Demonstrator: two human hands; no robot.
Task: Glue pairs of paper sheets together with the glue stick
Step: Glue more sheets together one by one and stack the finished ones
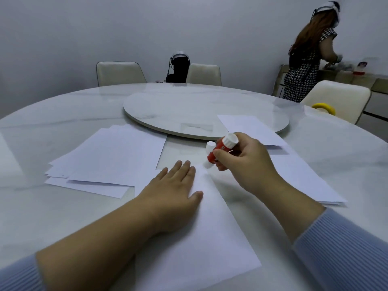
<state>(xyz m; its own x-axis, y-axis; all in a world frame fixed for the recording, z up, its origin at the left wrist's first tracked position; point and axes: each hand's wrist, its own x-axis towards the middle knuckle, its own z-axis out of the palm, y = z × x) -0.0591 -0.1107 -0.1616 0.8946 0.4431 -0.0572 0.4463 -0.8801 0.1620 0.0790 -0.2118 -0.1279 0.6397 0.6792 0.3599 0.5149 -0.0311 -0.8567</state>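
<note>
My right hand [244, 158] has its fingers curled round the red barrel of the glue stick [220, 151], thumb across the front. The stick is tilted: its white glue end points down and toward my left, meeting or nearly meeting the paper sheet [210, 238] at its far edge; I cannot tell if it truly touches. The white twist base sticks up and away past my knuckles. Just behind the stick a small white cap [210, 145] seems to stand on the table, partly hidden.

My left hand [176, 185] lies flat on the same sheet, fingers straight and together, pressing it down, its fingertips just beside the glue end. So the sheet's long axis runs from the glue tip back toward me and to my right, and the unglued length lies nearer my body than the stick does. I judge the next stroke wants the right hand drawn along that edge while the left keeps the sheet from sliding.

Farther out, a loose stack of paper [109, 158] sits to the left, and more sheets [300, 175] lie under my right wrist. Beyond them are the turntable [189, 106] on the round table [42, 127], and a roll of yellow tape [323, 108].
</note>
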